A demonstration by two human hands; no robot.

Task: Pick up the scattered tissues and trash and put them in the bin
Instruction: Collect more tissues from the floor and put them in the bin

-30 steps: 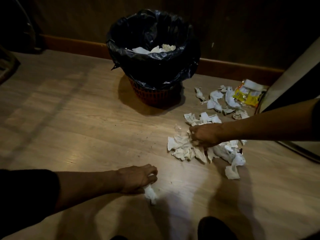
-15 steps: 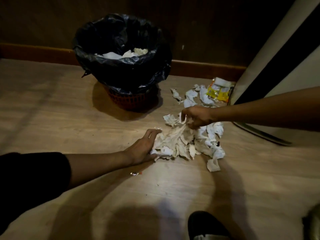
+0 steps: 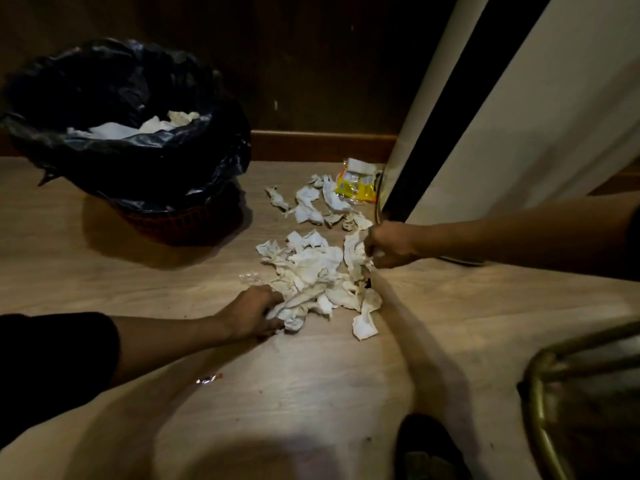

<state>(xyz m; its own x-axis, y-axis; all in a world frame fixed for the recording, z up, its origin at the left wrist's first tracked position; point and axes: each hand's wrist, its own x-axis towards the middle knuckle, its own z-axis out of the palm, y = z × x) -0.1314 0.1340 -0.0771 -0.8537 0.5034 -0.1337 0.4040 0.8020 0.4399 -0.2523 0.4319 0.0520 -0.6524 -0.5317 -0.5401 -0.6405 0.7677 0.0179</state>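
Observation:
A heap of crumpled white tissues (image 3: 313, 271) lies on the wooden floor in the middle. My left hand (image 3: 251, 313) presses into its near left edge, fingers closed on tissues. My right hand (image 3: 388, 244) grips tissues at the heap's right side. More loose tissues (image 3: 308, 204) lie farther back, beside a yellow wrapper (image 3: 358, 183). The bin (image 3: 180, 221), a red basket lined with a black bag, stands at the back left with white tissues inside. A small shiny scrap (image 3: 207, 378) lies on the floor near my left forearm.
A white and black panel (image 3: 502, 109) leans at the right, its foot close to the wrapper. A brass-coloured metal frame (image 3: 540, 375) sits at the bottom right. A dark shoe (image 3: 426, 448) shows at the bottom edge. A dark wall with a skirting board (image 3: 322, 145) runs behind.
The view has swung right, so the bin sits farther left. My left hand brought its tissue over into the heap. My right hand moved to the heap's right side.

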